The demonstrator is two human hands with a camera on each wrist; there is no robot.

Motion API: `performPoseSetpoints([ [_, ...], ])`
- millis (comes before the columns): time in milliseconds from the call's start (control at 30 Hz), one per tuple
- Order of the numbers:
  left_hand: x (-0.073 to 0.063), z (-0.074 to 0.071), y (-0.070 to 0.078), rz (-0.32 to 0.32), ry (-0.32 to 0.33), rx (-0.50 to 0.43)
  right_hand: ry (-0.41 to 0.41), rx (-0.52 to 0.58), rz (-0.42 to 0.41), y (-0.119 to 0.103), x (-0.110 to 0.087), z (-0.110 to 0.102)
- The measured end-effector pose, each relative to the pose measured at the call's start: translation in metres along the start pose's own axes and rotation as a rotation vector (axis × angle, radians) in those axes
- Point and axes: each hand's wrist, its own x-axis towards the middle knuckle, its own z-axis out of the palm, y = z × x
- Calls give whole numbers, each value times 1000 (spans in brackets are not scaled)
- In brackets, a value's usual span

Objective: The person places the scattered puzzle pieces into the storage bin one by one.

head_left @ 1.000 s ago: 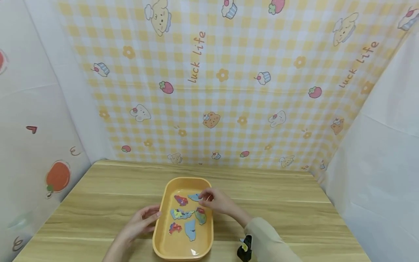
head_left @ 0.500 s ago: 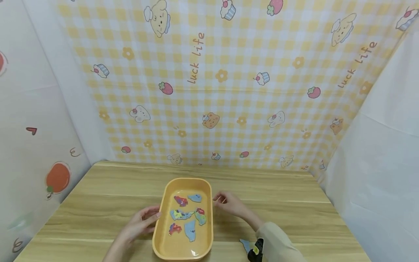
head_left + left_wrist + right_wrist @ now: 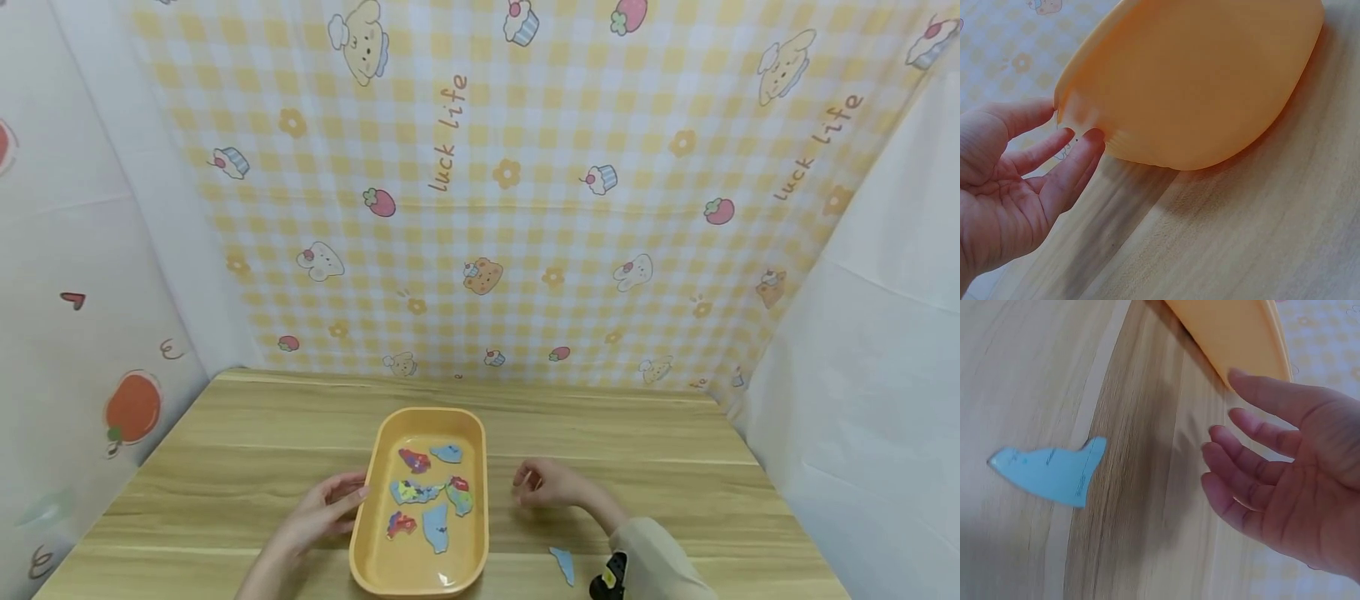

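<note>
A yellow-orange tray (image 3: 427, 567) stands on the wooden table. Inside lie several flat, irregular picture pieces, such as a light blue one (image 3: 436, 529), a red one (image 3: 415, 460) and a long yellow-and-blue one (image 3: 416, 492). My left hand (image 3: 322, 512) rests at the tray's left side; in the left wrist view its thumb is at the rim and its fairly straight fingertips meet the outer wall. To the right of the tray, my right hand (image 3: 551, 483) hovers over the table with loosely bent fingers and nothing in them. A pale blue piece (image 3: 1054, 472) lies on the wood below it.
Behind the table (image 3: 637, 433) hangs a yellow checked cloth (image 3: 570, 225) with cartoon prints. White cloth walls (image 3: 877, 350) close off both sides. A black device (image 3: 609, 575) is strapped at the right wrist, by the beige sleeve.
My right hand has left the light blue piece at the tray's upper right and drawn back right and nearer. The pale blue piece on the table has come into fuller view. My left hand stays put.
</note>
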Motion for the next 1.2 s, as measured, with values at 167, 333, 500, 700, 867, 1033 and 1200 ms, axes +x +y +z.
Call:
performPoseSetpoints([
  [167,-1,1,1,-5,8,5,-53,-4,36,2,-7,-1],
  [333,-2,1,1,-7,10,9,-76,-37,68,7,-13,-2],
  [500,-1,0,0,-3,2,0,-75,-22,54,15,-20,0],
  [700,-2,0,0,-3,-6,-8,-74,-10,80,19,-32,4],
  [867,0,1,-1,-7,12,-14,-75,20,80,20,-38,5],
  [1033,1,3,1,-1,18,-16,-58,22,94,18,-43,8],
  [1200,0,3,1,-2,18,-24,-29,-67,98,12,-49,13],
])
